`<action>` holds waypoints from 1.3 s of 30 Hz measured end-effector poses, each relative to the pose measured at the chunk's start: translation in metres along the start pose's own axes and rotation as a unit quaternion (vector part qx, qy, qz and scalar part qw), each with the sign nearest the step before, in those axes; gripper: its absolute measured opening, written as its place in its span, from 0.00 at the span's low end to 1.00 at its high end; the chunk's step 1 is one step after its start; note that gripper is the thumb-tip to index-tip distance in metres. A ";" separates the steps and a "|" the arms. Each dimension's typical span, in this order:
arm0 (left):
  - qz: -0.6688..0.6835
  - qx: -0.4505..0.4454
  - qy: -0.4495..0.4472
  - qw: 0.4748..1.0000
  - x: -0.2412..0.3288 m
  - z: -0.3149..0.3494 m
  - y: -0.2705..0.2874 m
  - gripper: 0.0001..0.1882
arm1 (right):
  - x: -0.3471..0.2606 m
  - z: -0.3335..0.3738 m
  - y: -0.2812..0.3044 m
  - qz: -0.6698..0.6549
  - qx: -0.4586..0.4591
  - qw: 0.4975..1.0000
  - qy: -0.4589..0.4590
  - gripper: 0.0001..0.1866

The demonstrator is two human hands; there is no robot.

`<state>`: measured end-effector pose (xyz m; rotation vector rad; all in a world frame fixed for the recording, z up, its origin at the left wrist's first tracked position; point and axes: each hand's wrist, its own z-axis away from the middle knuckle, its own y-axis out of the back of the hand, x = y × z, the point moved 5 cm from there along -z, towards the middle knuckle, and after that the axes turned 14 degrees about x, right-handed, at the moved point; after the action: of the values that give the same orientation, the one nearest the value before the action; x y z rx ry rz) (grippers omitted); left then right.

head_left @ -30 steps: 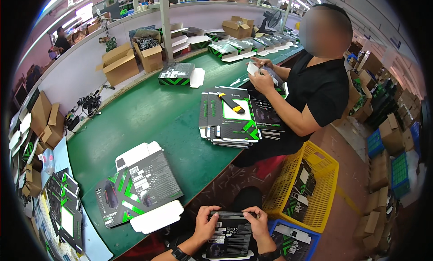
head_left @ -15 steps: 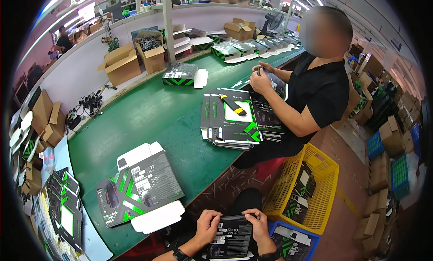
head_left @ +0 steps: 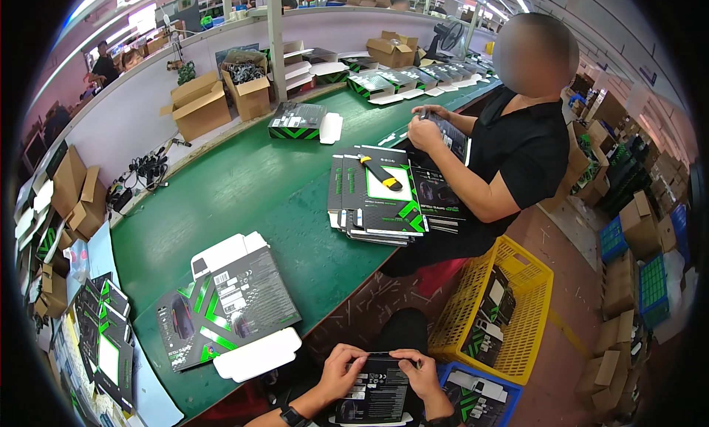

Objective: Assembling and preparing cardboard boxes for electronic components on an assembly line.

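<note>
Left hand [head_left: 341, 369] fingers gripping black product box [head_left: 378, 391] | right hand [head_left: 421, 370] fingers pinching its top edge | beside green worktable [head_left: 244, 191]

Both forearms enter from the lower edge and converge near the body's midline. Left hand [head_left: 341, 374]: wrist carries a dark band, palm turned inward, fingers [head_left: 354, 357] curled in a closed grip, thumb on top. Right hand [head_left: 422, 373]: mirrors the left, fingers bent and closed, knuckles up. The two hands sit close together, level with each other, just apart.
</note>
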<state>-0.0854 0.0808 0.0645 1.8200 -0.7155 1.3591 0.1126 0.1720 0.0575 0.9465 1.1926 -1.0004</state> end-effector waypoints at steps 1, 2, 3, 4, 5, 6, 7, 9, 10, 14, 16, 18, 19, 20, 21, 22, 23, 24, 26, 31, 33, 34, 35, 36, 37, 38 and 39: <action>0.002 0.003 -0.007 1.000 0.000 0.001 -0.002 0.07 | 0.001 0.001 0.003 0.016 0.001 1.000 0.013 0.08; 0.004 0.005 -0.013 1.000 0.000 0.001 -0.003 0.06 | 0.001 0.002 0.006 0.032 0.003 0.999 0.025 0.10; 0.006 0.003 -0.014 1.000 -0.001 0.001 -0.004 0.06 | 0.002 0.004 0.007 0.033 0.005 0.999 0.025 0.10; 0.005 0.004 -0.013 1.000 -0.001 0.001 -0.005 0.06 | 0.001 0.005 0.007 0.038 0.007 0.999 0.033 0.09; 0.005 0.005 -0.013 1.000 -0.001 0.001 -0.005 0.06 | 0.000 0.007 0.007 0.043 0.010 0.998 0.041 0.09; 0.006 0.004 -0.014 1.000 0.000 0.000 -0.005 0.06 | 0.000 0.008 0.008 0.043 0.012 0.998 0.042 0.09; 0.009 0.004 -0.012 1.000 0.001 0.000 -0.006 0.06 | -0.001 0.010 0.008 0.055 0.014 0.997 0.051 0.09; 0.012 0.002 -0.011 1.000 0.001 0.000 -0.007 0.05 | -0.002 0.011 0.009 0.063 0.019 0.996 0.061 0.09; 0.013 0.001 -0.018 1.000 0.001 0.000 -0.007 0.05 | -0.001 0.012 0.009 0.063 0.020 0.996 0.061 0.09; -0.002 -0.014 -0.034 0.999 -0.003 -0.002 -0.008 0.06 | 0.007 0.010 0.008 0.056 0.049 0.996 0.041 0.10; -0.005 -0.018 -0.028 0.999 -0.006 -0.004 -0.005 0.06 | 0.008 0.006 0.006 0.050 0.060 0.997 0.017 0.12; -0.009 -0.021 -0.023 0.999 -0.008 -0.004 -0.004 0.06 | 0.005 0.000 0.002 0.039 0.054 0.998 0.019 0.12; 0.005 -0.009 -0.005 1.000 -0.011 -0.004 -0.003 0.06 | 0.012 -0.005 0.001 0.021 0.030 0.999 0.040 0.13; 0.020 0.003 0.012 1.000 -0.013 -0.002 -0.002 0.06 | 0.015 -0.003 0.005 0.020 0.029 0.999 0.041 0.13; 0.017 0.006 0.011 1.000 -0.013 -0.001 -0.002 0.06 | 0.019 -0.005 0.004 -0.013 0.016 0.999 -0.030 0.13; 0.059 0.022 0.050 0.997 -0.015 0.000 -0.003 0.07 | 0.024 -0.005 0.001 -0.044 0.002 0.994 -0.101 0.13; 0.101 0.038 0.088 0.990 -0.019 0.001 -0.003 0.09 | 0.022 -0.006 -0.001 -0.026 0.008 0.995 -0.091 0.12; 0.101 0.038 0.088 0.990 -0.020 0.002 -0.002 0.09 | 0.020 -0.006 -0.001 -0.026 0.008 0.995 -0.092 0.12; 0.062 0.027 0.056 0.996 -0.022 0.002 -0.001 0.11 | 0.018 -0.006 -0.001 0.016 0.004 0.996 -0.082 0.12; 0.071 0.025 0.080 0.994 -0.022 0.002 -0.004 0.10 | 0.007 -0.007 0.001 0.078 0.010 0.996 0.046 0.12; 0.070 0.027 0.081 0.994 -0.019 0.001 -0.004 0.10 | -0.004 -0.005 0.000 0.078 -0.003 0.992 0.097 0.12; 0.080 0.029 0.072 0.994 -0.018 0.001 -0.004 0.10 | -0.004 -0.004 0.002 0.078 -0.003 0.992 0.096 0.12; 0.089 0.031 0.063 0.994 -0.017 0.001 -0.004 0.10 | -0.003 -0.003 0.003 0.054 -0.012 0.996 0.074 0.11; 0.090 0.031 0.063 0.993 -0.020 0.002 -0.004 0.10 | -0.002 -0.005 0.003 0.030 -0.021 0.998 0.054 0.10; 0.115 0.012 0.096 0.989 -0.026 0.005 -0.005 0.12 | -0.003 -0.003 0.001 0.030 -0.021 0.998 0.054 0.10; 0.140 -0.006 0.130 0.982 -0.032 0.008 -0.007 0.15 | -0.001 0.000 0.001 0.015 0.008 1.000 0.023 0.08; 0.141 -0.007 0.129 0.982 -0.031 0.010 -0.010 0.15 | 0.003 0.003 0.003 0.001 0.038 0.999 -0.008 0.08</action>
<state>-0.0813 0.0785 0.0312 1.5338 -0.8635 1.7310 0.1164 0.1694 0.0556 0.9975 1.1464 -1.0569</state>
